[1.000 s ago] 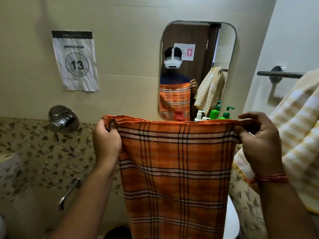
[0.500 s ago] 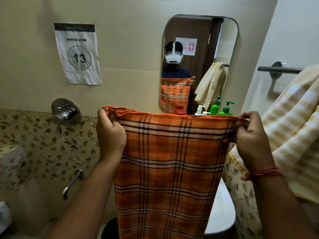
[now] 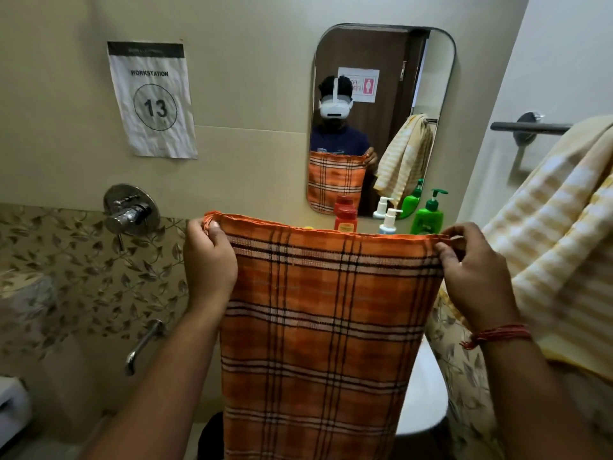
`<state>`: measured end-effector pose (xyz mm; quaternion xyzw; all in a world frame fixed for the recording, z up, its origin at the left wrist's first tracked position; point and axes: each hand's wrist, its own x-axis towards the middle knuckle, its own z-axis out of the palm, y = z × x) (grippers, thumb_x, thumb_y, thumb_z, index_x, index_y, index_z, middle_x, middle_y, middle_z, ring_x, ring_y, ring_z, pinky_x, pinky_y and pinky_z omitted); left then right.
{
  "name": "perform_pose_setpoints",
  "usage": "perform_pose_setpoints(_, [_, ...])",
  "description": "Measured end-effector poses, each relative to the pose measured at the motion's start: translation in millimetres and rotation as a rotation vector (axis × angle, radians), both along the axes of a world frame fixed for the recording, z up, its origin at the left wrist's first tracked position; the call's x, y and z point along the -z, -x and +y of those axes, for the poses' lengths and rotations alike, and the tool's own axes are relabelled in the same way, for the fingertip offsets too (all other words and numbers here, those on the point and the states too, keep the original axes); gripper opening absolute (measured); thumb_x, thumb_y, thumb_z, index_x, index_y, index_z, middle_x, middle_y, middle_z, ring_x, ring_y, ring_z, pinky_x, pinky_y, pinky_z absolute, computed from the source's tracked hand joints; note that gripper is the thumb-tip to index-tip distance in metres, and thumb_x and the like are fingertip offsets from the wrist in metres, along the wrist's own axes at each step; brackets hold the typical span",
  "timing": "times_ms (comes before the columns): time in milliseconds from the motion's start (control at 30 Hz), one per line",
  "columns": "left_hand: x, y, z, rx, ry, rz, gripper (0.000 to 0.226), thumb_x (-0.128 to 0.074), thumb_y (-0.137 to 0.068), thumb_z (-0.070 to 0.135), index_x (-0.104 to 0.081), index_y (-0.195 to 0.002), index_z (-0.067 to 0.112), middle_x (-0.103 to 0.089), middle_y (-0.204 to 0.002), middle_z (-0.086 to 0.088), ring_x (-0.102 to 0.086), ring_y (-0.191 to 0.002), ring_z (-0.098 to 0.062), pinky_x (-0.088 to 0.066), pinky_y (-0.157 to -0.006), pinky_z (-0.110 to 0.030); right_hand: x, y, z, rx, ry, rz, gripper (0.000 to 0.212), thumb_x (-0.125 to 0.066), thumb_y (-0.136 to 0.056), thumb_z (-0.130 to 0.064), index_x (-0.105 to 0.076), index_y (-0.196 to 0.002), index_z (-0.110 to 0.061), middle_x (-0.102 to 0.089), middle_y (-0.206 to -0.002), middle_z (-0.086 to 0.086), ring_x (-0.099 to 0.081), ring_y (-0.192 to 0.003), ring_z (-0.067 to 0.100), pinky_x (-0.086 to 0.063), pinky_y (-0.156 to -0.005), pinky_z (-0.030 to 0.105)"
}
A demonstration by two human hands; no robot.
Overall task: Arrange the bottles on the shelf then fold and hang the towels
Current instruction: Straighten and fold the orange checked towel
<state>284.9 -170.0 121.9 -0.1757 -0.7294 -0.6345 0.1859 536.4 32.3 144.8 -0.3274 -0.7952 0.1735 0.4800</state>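
Note:
An orange plaid towel [image 3: 325, 327] hangs flat in front of me, stretched by its top edge. My left hand [image 3: 209, 263] grips its top left corner and my right hand [image 3: 471, 277] pinches its top right corner. Just behind the towel's top edge stand a red bottle [image 3: 345, 215], a white pump bottle [image 3: 388, 220] and a green pump bottle [image 3: 428, 215], below the mirror; the shelf under them is hidden. A yellow striped towel [image 3: 560, 247] hangs over the towel bar [image 3: 527, 127] on the right wall.
A mirror [image 3: 381, 78] on the back wall reflects the person, towels and bottles. A paper sign numbered 13 [image 3: 153, 101] is left of it. A chrome shower valve [image 3: 131, 210] and spout [image 3: 144, 346] are on the left. A white basin edge [image 3: 423, 393] shows low behind the towel.
The towel and both hands stay much the same; the view has shifted slightly, and the bottles show a little more above the towel's top edge.

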Motion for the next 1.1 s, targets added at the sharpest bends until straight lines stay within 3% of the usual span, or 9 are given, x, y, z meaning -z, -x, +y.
perform_pose_setpoints(167, [1,2,0,0.023,0.047,-0.099,0.011,-0.044,-0.106,0.025,-0.051,-0.104,0.017,-0.050,-0.076,0.009,-0.047,-0.065,-0.010,-0.034,-0.054,-0.024,3,-9,12,-0.040,0.081,-0.188,0.017,-0.063,-0.090,-0.012,-0.061,-0.103,-0.023,-0.061,-0.075,-0.004,-0.059,-0.068,0.019,-0.042,-0.062,0.026])
perform_pose_setpoints(300, [5,-1,5,0.040,0.020,-0.178,0.016,-0.048,-0.103,0.025,-0.057,-0.099,0.012,-0.056,-0.079,0.004,-0.054,-0.075,-0.020,-0.035,-0.056,-0.027,1,-9,-5,-0.527,0.781,0.282,0.022,-0.057,-0.092,0.003,-0.069,-0.099,-0.015,-0.065,-0.063,0.004,-0.058,-0.047,0.014,-0.049,-0.041,0.024])
perform_pose_setpoints(367, [3,-11,10,0.084,-0.004,-0.202,0.017,-0.049,-0.103,0.026,-0.059,-0.098,0.013,-0.059,-0.080,0.003,-0.057,-0.079,-0.022,-0.037,-0.057,-0.027,0,-1,-17,-0.683,0.985,0.466,0.014,-0.059,-0.088,0.000,-0.068,-0.094,-0.008,-0.070,-0.070,0.008,-0.067,-0.055,0.017,-0.056,-0.048,0.023])
perform_pose_setpoints(467, [-3,-33,20,0.165,-0.023,-0.191,0.018,-0.049,-0.102,0.029,-0.061,-0.098,0.016,-0.064,-0.084,0.003,-0.063,-0.081,-0.022,-0.044,-0.060,-0.026,0,7,-38,-0.939,1.058,0.504,0.024,-0.057,-0.082,0.003,-0.066,-0.104,-0.001,-0.075,-0.092,0.017,-0.075,-0.082,0.025,-0.061,-0.067,0.026])
perform_pose_setpoints(567, [-8,-54,28,0.295,-0.067,-0.172,0.019,-0.050,-0.102,0.033,-0.063,-0.097,0.020,-0.071,-0.090,-0.003,-0.069,-0.087,-0.026,-0.059,-0.073,-0.045,-6,18,-57,-0.942,0.810,0.327,0.026,-0.054,-0.090,0.011,-0.067,-0.106,-0.004,-0.076,-0.095,0.016,-0.075,-0.088,0.024,-0.061,-0.073,0.027])
perform_pose_setpoints(667, [-11,-77,32,0.430,-0.075,-0.125,0.017,-0.053,-0.102,0.030,-0.065,-0.099,0.019,-0.073,-0.093,-0.005,-0.071,-0.089,-0.027,-0.060,-0.080,-0.053,-10,32,-66,-0.535,0.008,-0.029,0.016,-0.066,-0.090,-0.004,-0.072,-0.096,-0.018,-0.074,-0.087,-0.002,-0.070,-0.077,0.011,-0.058,-0.066,0.025])
perform_pose_setpoints(733, [-11,-90,33,0.519,-0.092,-0.116,0.016,-0.053,-0.103,0.025,-0.066,-0.100,0.017,-0.073,-0.094,-0.004,-0.072,-0.091,-0.024,-0.060,-0.082,-0.051,-15,39,-73,-0.351,-0.342,-0.172,0.010,-0.068,-0.087,-0.017,-0.073,-0.094,-0.022,-0.066,-0.101,-0.004,-0.063,-0.088,0.012,-0.056,-0.072,0.027])
perform_pose_setpoints(867, [-8,-99,31,0.654,-0.104,-0.104,0.016,-0.053,-0.104,0.025,-0.068,-0.103,0.020,-0.075,-0.095,-0.003,-0.073,-0.093,-0.022,-0.061,-0.083,-0.052,-24,49,-78,-0.337,-0.382,-0.198,0.015,-0.055,-0.089,-0.020,-0.069,-0.094,-0.017,-0.060,-0.102,-0.002,-0.052,-0.095,0.017,-0.052,-0.082,0.041])
perform_pose_setpoints(1100, [-7,-100,24,0.819,-0.153,-0.161,0.015,-0.054,-0.102,0.018,-0.068,-0.107,0.019,-0.076,-0.101,-0.004,-0.073,-0.100,-0.019,-0.059,-0.090,-0.043,-25,57,-74,-0.351,-0.309,-0.117,0.021,-0.072,-0.086,-0.027,-0.056,-0.099,-0.022,-0.060,-0.090,-0.003,-0.055,-0.083,0.015,-0.053,-0.070,0.031])
